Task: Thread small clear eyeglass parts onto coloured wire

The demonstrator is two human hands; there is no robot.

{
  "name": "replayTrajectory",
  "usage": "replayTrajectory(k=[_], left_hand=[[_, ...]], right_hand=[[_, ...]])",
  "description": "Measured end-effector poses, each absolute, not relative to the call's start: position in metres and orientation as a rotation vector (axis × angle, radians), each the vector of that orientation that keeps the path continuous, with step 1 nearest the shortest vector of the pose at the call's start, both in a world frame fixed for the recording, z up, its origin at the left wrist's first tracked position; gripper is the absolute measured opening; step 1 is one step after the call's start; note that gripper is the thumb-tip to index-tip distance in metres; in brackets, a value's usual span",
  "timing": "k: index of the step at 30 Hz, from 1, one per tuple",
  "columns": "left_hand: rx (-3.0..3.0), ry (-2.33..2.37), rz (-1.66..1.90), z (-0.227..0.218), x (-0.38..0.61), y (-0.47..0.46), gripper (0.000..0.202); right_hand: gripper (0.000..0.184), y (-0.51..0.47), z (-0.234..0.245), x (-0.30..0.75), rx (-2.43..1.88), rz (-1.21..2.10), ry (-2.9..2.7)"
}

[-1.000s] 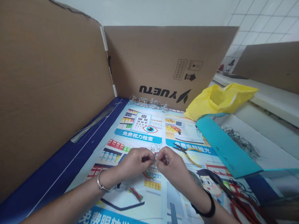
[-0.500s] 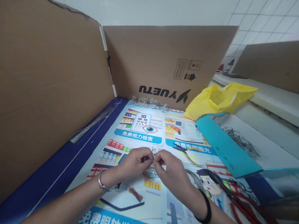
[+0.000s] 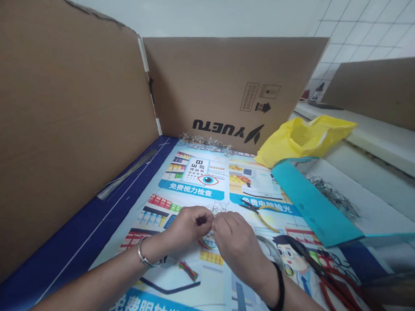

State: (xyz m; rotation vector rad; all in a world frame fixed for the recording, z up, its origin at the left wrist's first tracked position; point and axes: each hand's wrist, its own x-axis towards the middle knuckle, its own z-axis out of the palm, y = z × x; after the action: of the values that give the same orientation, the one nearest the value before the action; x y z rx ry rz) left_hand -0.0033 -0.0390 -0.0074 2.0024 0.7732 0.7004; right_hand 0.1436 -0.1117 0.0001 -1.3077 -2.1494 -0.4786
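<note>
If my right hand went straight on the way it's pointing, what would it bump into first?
Probably your left hand, just ahead of your right hand, though depth among the thin wires there is unclear.

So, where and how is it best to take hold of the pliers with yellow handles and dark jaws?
The yellow-handled metal pliers are probably best gripped around both handles, coming from the right: they lie flat, dark jaws pointing left, handles spread open rightward.

cardboard panel (image 3: 197, 80): upside-down "yuetu", black arrow sign (image 3: 263, 107) | poster (image 3: 227, 175): "免费视力检查"; "免费电脑验光", partly covered; "免费眼轴监测", cut off below | printed eye chart (image 3: 197, 168): e-shaped signs in rows
</note>
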Motion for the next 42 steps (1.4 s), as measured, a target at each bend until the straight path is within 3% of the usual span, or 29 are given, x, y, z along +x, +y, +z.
replayTrajectory(k=[13,21,26,42], left_hand=[[1.828,0.714,0.713,-0.009,-0.003,-0.038,0.008],[1.857,0.670,0.816,-0.009,-0.005,-0.036,0.007],[1.874,0.642,0.854,-0.013,-0.007,-0.032,0.010],[1.861,0.610,0.746,-0.009,-0.009,-0.031,0.011]], right_hand=[[0.021,-0.114,0.006,0.145,-1.119,-0.572,-2.279],[0.011,-0.105,0.006,0.154,-1.180,-0.252,-2.018],[0.017,-0.099,0.007,0.162,-1.270,-0.085,-2.035],[0.017,-0.100,0.007,0.162,-1.275,-0.117,-2.162]])
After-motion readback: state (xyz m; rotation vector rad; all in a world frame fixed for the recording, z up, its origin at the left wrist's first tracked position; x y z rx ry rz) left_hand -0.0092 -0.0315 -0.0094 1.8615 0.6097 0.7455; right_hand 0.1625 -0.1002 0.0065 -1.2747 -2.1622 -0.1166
